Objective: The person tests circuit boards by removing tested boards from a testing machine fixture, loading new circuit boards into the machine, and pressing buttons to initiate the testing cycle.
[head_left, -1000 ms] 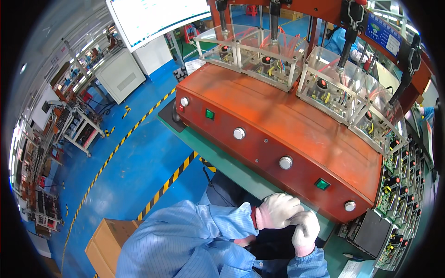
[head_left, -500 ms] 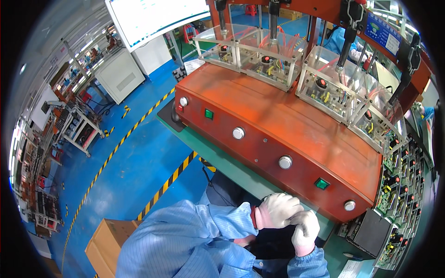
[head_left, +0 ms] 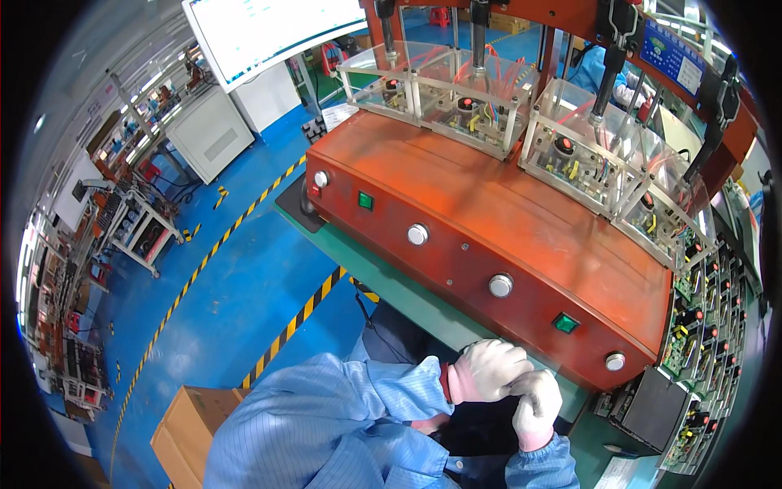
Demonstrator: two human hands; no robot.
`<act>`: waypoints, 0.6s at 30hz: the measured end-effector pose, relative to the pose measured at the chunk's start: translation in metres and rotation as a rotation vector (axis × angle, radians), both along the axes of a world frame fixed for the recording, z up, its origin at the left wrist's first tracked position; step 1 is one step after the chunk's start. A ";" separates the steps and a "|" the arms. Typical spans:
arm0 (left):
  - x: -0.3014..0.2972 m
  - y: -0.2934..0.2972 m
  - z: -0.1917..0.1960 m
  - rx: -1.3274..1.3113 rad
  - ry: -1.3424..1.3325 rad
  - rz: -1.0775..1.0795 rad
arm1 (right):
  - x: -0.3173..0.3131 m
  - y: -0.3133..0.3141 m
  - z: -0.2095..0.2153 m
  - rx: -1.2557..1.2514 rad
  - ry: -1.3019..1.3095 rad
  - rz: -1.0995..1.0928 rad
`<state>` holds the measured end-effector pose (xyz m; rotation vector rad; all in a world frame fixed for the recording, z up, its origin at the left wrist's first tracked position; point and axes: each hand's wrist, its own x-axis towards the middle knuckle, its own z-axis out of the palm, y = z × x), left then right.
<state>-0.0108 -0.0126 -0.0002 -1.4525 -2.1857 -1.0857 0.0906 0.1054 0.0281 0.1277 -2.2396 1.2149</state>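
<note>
Both hands wear white gloves and meet in front of the red-orange test machine (head_left: 456,196), at the near edge of the green bench top (head_left: 391,273). My left hand (head_left: 490,371) is closed, its fingers curled toward the other hand. My right hand (head_left: 537,407) is bent at the wrist with its fingers folded against the left fingertips. Whether anything is between the fingers is hidden. Round silver buttons (head_left: 501,285) and a green square switch (head_left: 565,323) sit on the machine's front panel, just beyond the hands.
Clear-covered fixtures (head_left: 468,110) with circuit boards line the machine's top. Rows of circuit boards (head_left: 692,359) lie at right, beside a black box (head_left: 654,407). A pen (head_left: 621,450) and paper (head_left: 617,473) lie nearby. A cardboard box (head_left: 183,432) stands left; a monitor (head_left: 273,33) is behind.
</note>
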 end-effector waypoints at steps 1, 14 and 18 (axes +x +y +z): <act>0.000 0.000 0.000 -0.001 0.000 0.001 | 0.000 0.000 0.000 0.000 0.000 0.001; 0.000 0.000 0.001 0.006 0.014 0.006 | -0.001 0.001 -0.005 -0.003 0.019 -0.017; 0.000 0.000 0.002 -0.015 0.004 0.006 | -0.001 0.001 -0.005 -0.013 0.026 -0.010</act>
